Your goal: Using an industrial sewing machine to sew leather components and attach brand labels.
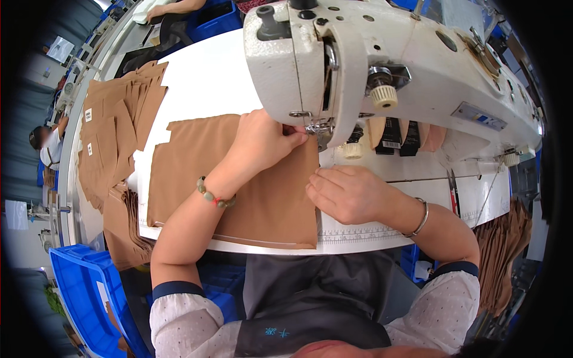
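Head view: brown cloth [262, 200] lies flat, partly under sewing machine [276, 74]. Left hand [267, 141] half-closed on it, right hand [348, 194] curled at right edge; grips unclear. Likely light, floppy; hold by edges.

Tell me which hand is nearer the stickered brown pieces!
Left. The left hand is right of the pieces, on the brown panel; the right hand is farther, at the panel's right edge.

Brown fabric panel [271, 203], white desk [209, 71]

The sewing machine [412, 48] is off-white; the stacked pieces [110, 125] share the panel's plain brown. The bin [77, 292] is bright blue, the apron [316, 304] dark grey with light-blue lettering [277, 332]. White sleeves [185, 322] bear small dark dots and navy cuffs [179, 289]; the bracelet [209, 196] is green and red, the bangle [424, 218] silvery.
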Demonstrator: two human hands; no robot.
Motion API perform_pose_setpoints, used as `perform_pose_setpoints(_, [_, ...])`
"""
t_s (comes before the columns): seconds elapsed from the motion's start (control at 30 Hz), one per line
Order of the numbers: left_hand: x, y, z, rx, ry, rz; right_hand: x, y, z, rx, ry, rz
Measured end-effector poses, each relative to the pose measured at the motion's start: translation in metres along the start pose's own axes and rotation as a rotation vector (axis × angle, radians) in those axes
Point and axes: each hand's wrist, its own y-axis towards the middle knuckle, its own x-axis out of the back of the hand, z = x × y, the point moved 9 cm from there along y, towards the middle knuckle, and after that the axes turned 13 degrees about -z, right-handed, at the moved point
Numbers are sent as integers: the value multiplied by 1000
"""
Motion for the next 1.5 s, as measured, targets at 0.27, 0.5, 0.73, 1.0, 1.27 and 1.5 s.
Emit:
perform_pose_setpoints(0.27, [-4,11,3,-28,61,3,0,3,-7,21,-36,-9])
perform_pose_setpoints(0.5, [-6,11,6,-42,47,13,2,3,-5,22,-58,-13])
perform_pose_setpoints(0.73, [0,0,9,25,239,102,-1,1,-1,-26,-27,-7])
perform_pose_setpoints(1.0, [42,-106,-71,-194,135,138,13,-4,36,-148,109,62])
perform_pose_setpoints(1.27, [27,-148,-82,-464,289,-278,31,4,49,-242,34,-85])
perform_pose_setpoints(1.5, [49,-178,-97,-828,367,-427,35,4,49,-297,18,-118])
